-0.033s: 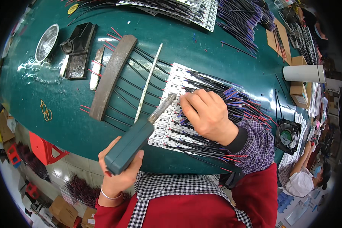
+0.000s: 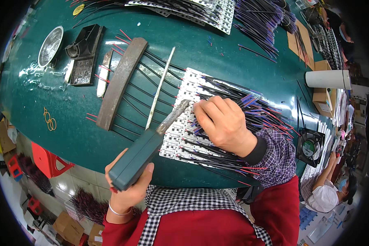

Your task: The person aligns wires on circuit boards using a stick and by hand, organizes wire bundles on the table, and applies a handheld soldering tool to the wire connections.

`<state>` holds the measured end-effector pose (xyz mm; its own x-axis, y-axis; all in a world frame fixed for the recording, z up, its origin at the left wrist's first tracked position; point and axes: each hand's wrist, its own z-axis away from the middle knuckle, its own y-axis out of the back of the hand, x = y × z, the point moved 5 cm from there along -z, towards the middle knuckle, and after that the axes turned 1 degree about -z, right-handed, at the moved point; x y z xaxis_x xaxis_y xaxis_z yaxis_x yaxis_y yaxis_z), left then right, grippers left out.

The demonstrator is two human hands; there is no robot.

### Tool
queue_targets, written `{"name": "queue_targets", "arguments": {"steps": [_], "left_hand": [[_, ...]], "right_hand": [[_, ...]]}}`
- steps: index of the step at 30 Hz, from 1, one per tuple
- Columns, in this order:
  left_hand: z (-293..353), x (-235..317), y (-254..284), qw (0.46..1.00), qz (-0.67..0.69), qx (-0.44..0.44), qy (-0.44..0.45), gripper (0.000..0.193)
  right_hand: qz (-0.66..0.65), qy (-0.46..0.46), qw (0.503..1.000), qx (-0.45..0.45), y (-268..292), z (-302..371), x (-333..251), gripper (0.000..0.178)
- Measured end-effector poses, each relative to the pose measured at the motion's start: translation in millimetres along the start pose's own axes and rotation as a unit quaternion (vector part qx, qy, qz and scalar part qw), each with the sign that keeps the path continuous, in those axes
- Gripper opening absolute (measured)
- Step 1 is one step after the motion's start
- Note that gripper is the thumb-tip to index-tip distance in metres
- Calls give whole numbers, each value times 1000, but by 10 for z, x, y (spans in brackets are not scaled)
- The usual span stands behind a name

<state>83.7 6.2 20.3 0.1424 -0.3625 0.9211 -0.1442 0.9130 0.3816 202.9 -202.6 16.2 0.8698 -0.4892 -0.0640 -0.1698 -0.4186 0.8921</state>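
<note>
My left hand [image 2: 129, 174] is wrapped round the dark green handle of a soldering iron [image 2: 137, 158]. Its thick, crusted metal tip [image 2: 174, 117] reaches over the white circuit board panel [image 2: 174, 137], ending close to my right fingertips. My right hand [image 2: 221, 123] is closed in a pinch at the panel's upper middle; what lies between its fingers is hidden. Black wires with red and blue ends [image 2: 254, 108] fan out to the right from under that hand. More black wires run left from the panel, beneath a thin pale rod [image 2: 160, 88] and a brown bar [image 2: 122, 84].
Left of the bar are a pale flat strip [image 2: 104, 74], a black holder [image 2: 86, 55], a metal bowl [image 2: 51, 46] and rubber bands [image 2: 50, 119]. Wired panels [image 2: 217, 16] and a wire bundle [image 2: 260, 20] lie at the back. A fan [image 2: 311, 146] and white cylinder [image 2: 328, 79] stand right.
The soldering iron and my left hand have shifted very slightly to the left. My right hand stays in place.
</note>
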Motion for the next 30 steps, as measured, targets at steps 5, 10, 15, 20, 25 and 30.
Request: {"name": "queue_targets", "arguments": {"steps": [5, 10, 15, 20, 25, 30], "left_hand": [[129, 37, 82, 995, 74, 37, 62, 22], [195, -114, 105, 996, 76, 32, 15, 46], [199, -120, 113, 990, 115, 47, 60, 47], [232, -168, 104, 993, 105, 23, 44, 45], [186, -90, 73, 997, 78, -17, 20, 44], [70, -8, 8, 996, 78, 38, 34, 24]], "right_hand": [[-9, -6, 1000, 5, 40, -13, 14, 24], [-69, -21, 996, 45, 313, -29, -37, 38], [-57, -70, 996, -21, 145, 36, -52, 49], [-59, -53, 997, -21, 46, 98, -40, 40], [-73, -62, 995, -1, 80, 39, -64, 29], [-83, -34, 996, 22, 17, 49, -39, 29]]}}
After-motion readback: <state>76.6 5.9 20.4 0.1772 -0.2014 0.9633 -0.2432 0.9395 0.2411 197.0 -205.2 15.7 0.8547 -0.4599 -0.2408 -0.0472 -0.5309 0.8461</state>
